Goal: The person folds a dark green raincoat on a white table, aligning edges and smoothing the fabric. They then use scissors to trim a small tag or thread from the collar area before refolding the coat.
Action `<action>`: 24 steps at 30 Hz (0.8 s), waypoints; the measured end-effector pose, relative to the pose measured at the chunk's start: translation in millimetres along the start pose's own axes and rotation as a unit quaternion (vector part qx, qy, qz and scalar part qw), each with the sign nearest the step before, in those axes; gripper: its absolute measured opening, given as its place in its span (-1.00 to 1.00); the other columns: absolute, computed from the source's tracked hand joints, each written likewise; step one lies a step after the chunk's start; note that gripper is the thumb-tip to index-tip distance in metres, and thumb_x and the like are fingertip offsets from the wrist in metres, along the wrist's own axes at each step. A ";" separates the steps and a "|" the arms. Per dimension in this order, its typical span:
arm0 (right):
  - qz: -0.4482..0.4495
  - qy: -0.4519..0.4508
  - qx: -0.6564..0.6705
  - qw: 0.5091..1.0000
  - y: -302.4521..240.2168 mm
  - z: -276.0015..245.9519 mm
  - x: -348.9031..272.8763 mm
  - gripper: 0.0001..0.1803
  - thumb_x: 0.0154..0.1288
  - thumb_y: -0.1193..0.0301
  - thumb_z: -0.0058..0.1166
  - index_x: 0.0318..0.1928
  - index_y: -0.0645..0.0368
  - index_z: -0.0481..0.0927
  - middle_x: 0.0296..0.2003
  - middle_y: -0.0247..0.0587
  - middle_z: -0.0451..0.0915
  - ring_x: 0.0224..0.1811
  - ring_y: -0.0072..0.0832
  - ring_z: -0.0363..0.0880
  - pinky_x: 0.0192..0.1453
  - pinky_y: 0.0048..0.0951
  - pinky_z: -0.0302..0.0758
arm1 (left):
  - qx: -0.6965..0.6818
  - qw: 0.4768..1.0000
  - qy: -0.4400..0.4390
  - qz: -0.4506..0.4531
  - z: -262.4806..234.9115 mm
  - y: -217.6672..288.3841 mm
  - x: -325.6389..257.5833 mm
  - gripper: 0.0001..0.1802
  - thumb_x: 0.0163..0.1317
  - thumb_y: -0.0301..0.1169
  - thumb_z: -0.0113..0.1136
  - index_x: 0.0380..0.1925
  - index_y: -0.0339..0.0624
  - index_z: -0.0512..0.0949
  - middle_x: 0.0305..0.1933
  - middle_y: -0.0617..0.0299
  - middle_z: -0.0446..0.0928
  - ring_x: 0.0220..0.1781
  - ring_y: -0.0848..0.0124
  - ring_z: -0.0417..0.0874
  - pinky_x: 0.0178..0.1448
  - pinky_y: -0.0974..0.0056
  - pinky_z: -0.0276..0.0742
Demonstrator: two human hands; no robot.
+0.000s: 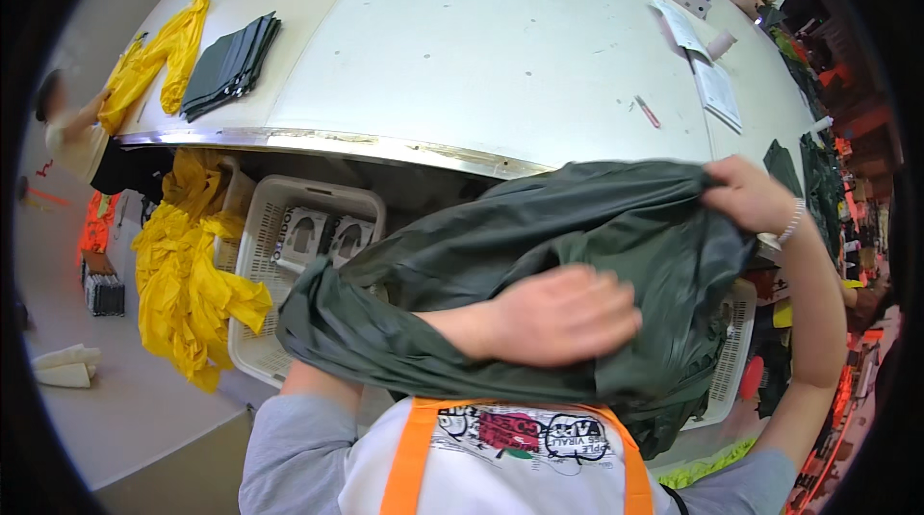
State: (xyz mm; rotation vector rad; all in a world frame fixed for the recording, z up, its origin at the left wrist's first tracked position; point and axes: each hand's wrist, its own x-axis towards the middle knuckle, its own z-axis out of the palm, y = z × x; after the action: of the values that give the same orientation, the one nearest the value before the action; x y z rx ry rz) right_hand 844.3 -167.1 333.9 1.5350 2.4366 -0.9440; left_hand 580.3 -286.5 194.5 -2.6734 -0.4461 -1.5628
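A dark green garment (pixel 664 265) of smooth, slightly shiny fabric is stretched across in front of my chest. My right hand (pixel 756 193) is raised at the upper right, its fingers closed on the garment's upper edge. Through a loop of the same fabric runs my left forearm, and my left hand (pixel 568 318) comes out beyond it. That hand lies over the green fabric with its fingers stretched out, somewhat blurred by motion. Part of the garment hangs down at the lower right in front of a basket.
Beyond the garment is a large white table (pixel 462 43) with folded dark green pieces (pixel 231 67), yellow garments (pixel 178 53), a cutter (pixel 647 112) and papers (pixel 714 91). Below its edge stands a white basket (pixel 260 322) with boxes, beside heaped yellow fabric (pixel 188 274). Another person (pixel 77 130) handles yellow fabric at far left.
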 end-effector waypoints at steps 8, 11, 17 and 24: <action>-0.057 0.418 -0.456 0.784 -62.6 -137.6 -98.0 -0.46 0.19 0.75 -0.28 0.19 0.28 0.44 0.15 -0.05 0.50 0.20 -0.23 0.48 0.33 -0.41 0.29 | -0.209 0.787 -0.452 -0.366 0.5 18.1 -146.0 -0.39 0.38 -0.22 0.02 0.35 -0.23 0.18 0.35 -0.01 0.30 0.40 0.23 0.29 0.41 0.23 0.20; -0.059 0.386 -0.551 0.738 -111.6 -119.9 -132.1 -0.48 0.15 0.66 -0.12 0.16 0.13 0.47 0.10 -0.05 0.50 0.05 -0.24 0.51 0.18 -0.40 0.35 | -0.570 0.673 -0.390 -0.264 -31.3 -55.5 -37.1 -0.62 0.27 -0.20 0.16 -0.06 -0.26 0.55 -0.10 0.04 0.58 0.06 0.28 0.58 0.21 0.24 0.42; -0.201 0.333 -0.559 0.732 -162.0 -35.7 -145.2 -0.47 0.05 0.48 0.22 0.10 -0.17 0.53 -0.01 -0.06 0.50 -0.24 -0.25 0.55 -0.13 -0.38 0.46 | -0.418 0.850 -0.081 -0.310 49.5 -180.3 -19.0 -0.31 0.12 -0.31 0.31 0.25 -0.20 0.32 0.29 0.11 0.34 0.29 0.32 0.35 0.36 0.22 0.26; 0.002 0.475 -0.374 0.796 -65.1 -40.8 -191.1 -0.59 0.01 0.58 0.22 -0.07 0.13 0.50 -0.29 -0.19 0.54 -0.36 -0.45 0.50 -0.23 -0.46 0.41 | -0.038 0.975 0.080 -0.203 79.1 -148.1 28.0 -0.64 0.12 -0.31 0.24 -0.10 -0.23 0.52 -0.09 0.09 0.55 -0.10 0.21 0.56 -0.01 0.17 0.48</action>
State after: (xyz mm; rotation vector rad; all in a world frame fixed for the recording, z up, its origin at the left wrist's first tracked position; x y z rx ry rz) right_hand 890.6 -312.2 472.6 1.8470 2.7141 1.0189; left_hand 623.6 -125.6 159.4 -2.5975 -0.9941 -1.9116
